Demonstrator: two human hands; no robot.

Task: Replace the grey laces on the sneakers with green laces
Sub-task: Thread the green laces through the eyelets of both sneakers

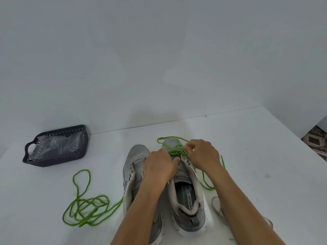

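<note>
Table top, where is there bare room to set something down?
Bare patches on the table: the wide stretch right of the right sneaker, and the strip between the basket and the left sneaker. Crowded: near left, where the loose green lace sprawls, and around both hands.

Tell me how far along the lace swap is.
Done: both sneakers show no grey laces; what looks like one lies by the right forearm. In hand: the right hand and left hand thread a green lace through the right sneaker. Left: the left sneaker is unlaced; its green lace lies loose.
</note>
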